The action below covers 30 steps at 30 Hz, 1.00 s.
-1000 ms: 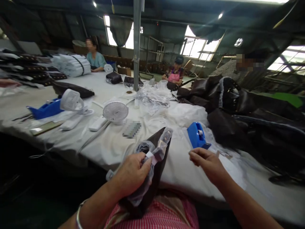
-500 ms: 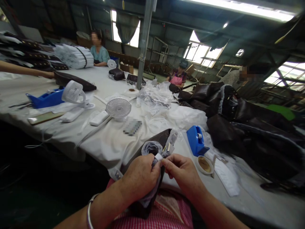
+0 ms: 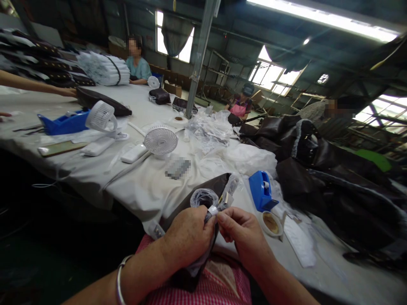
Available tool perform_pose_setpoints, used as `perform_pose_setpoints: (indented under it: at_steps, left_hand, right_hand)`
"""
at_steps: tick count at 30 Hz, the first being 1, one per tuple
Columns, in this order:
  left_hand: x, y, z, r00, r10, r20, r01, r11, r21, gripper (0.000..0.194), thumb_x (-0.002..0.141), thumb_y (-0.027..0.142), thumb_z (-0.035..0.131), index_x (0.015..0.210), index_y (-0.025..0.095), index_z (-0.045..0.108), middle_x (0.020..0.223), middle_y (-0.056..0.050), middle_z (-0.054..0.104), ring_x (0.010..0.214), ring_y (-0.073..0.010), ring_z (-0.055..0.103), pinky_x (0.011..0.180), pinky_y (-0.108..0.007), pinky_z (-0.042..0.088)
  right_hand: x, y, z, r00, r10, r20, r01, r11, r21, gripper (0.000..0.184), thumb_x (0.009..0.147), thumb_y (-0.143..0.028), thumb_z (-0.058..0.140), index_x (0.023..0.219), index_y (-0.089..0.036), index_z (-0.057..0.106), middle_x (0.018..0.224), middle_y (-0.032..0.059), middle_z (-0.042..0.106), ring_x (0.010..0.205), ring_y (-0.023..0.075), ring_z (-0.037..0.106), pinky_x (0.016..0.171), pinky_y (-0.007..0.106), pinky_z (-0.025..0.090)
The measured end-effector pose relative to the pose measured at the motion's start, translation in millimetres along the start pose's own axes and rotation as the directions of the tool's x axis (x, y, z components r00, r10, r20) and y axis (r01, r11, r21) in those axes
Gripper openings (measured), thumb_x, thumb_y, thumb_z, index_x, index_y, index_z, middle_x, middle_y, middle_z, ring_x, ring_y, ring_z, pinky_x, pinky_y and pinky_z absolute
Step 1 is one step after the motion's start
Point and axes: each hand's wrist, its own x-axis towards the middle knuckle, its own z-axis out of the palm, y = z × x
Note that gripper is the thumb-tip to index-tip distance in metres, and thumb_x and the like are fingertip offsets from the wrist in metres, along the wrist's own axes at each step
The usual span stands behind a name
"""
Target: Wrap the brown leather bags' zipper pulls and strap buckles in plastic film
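A dark brown leather-like bag [image 3: 213,184] rests on my lap against the table edge. Its strap [image 3: 197,196] is wrapped in clear plastic and curls into a loop near the metal hardware [image 3: 226,200]. My left hand [image 3: 189,237] is closed around the wrapped strap just below the loop, its thumb on top. A small white strip [image 3: 212,209], perhaps tape, goes around the strap there. With thumb and index finger, my right hand [image 3: 243,231] pinches at the strip's right end; the fingertips hide exactly what is held.
Right of my hands stand a blue tape dispenser [image 3: 261,190] and a tape roll [image 3: 271,223]. Dark bags [image 3: 305,186] pile up at the right. Ahead are a white fan [image 3: 160,140], a second fan [image 3: 100,116] and crumpled plastic [image 3: 210,131]. Another person's hand [image 3: 70,92] touches a dark bag.
The view has shifted slightly. My hands keep almost the same hold on the strap and strip. At the far left, another person's fingers have come into view over the table.
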Motion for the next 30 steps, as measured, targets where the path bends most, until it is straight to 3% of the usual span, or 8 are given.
perform_pose_setpoints:
  at_steps: [10,20,24,30]
  left_hand:
    - [1,1,2.5,1.0,0.012,0.01,-0.012,0.999,0.049,0.03,0.097,0.035,0.04,0.084,0.018,0.061,0.084,-0.013,0.074,0.08,-0.0302,0.071,0.066,-0.037,0.046]
    - [0,2,2.8,1.0,0.011,0.004,-0.012,0.998,0.068,0.029,0.097,0.033,0.04,0.085,0.018,0.062,0.084,-0.012,0.075,0.08,-0.0292,0.072,0.068,-0.037,0.049]
    - [-2,3,8.1,0.998,0.064,-0.017,-0.062,0.993,0.099,0.031,0.098,0.031,0.037,0.087,0.017,0.063,0.081,-0.012,0.073,0.077,-0.0304,0.072,0.065,-0.039,0.052]
    - [-6,5,19.7,0.99,0.142,-0.001,-0.138,0.968,0.209,0.032,0.099,0.026,0.035,0.092,0.015,0.064,0.078,-0.012,0.07,0.07,-0.032,0.072,0.059,-0.042,0.056]
  right_hand:
    - [3,0,-7,0.997,0.083,-0.002,-0.083,0.992,-0.094,0.046,0.068,-0.057,0.08,0.062,-0.013,0.066,0.05,-0.0021,0.054,0.045,0.007,0.04,0.045,0.022,0.027]
    - [4,-4,-4,0.993,0.114,-0.04,-0.118,0.983,-0.14,0.049,0.066,-0.06,0.079,0.058,-0.015,0.061,0.047,-0.0029,0.052,0.042,0.0067,0.038,0.043,0.022,0.025]
    - [7,-5,-6,0.988,0.127,-0.084,-0.14,0.973,-0.182,0.053,0.064,-0.064,0.078,0.054,-0.017,0.055,0.043,-0.0038,0.049,0.04,0.0069,0.037,0.042,0.023,0.025]
    - [11,6,-12,0.98,0.165,-0.108,-0.187,0.953,-0.238,0.053,0.066,-0.066,0.075,0.06,-0.017,0.058,0.044,-0.0048,0.047,0.041,0.0081,0.038,0.041,0.023,0.027]
